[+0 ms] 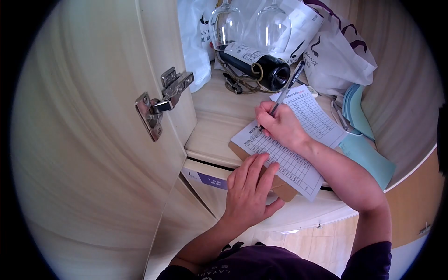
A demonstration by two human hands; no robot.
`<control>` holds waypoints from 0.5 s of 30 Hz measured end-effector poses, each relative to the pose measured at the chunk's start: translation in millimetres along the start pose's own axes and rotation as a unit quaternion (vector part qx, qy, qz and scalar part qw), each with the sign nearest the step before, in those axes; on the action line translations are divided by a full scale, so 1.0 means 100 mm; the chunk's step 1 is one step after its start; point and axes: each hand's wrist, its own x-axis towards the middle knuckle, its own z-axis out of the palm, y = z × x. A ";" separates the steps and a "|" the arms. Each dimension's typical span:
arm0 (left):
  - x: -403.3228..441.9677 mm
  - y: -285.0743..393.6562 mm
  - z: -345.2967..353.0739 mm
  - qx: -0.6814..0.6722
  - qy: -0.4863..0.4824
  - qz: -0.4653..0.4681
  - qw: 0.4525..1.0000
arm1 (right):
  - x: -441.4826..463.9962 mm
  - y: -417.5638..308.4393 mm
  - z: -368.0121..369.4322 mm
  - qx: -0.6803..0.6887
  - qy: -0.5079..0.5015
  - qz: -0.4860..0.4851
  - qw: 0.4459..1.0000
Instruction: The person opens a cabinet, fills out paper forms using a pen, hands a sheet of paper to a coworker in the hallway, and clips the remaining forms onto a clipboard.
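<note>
My right hand (282, 125) is closed around a pen (287, 86), its tip down at the upper part of a printed form (289, 165) with a table grid. Under that form lies a brown cardboard piece (284, 189), jutting out along the near side. My left hand (252, 189) rests with fingers stretched out on the near edge of the cardboard and form. A second printed sheet (310, 112) lies just beyond, partly covered by my right hand and forearm.
A wine bottle (254, 58) lies in a curled metal rack behind the papers, with two wine glasses (273, 28) near it. White bags (333, 56) stand at the back. Teal paper (368, 158) lies at right. A cabinet door with a metal hinge (161, 102) stands at left.
</note>
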 end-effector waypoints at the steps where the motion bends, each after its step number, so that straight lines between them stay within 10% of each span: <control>1: 0.00 0.00 0.00 0.001 0.000 0.000 1.000 | 0.00 0.00 0.00 0.002 0.003 0.006 1.000; 15: 0.00 0.01 0.00 0.001 0.003 -0.001 1.000 | 0.01 0.07 -0.01 -0.026 0.036 -0.015 0.999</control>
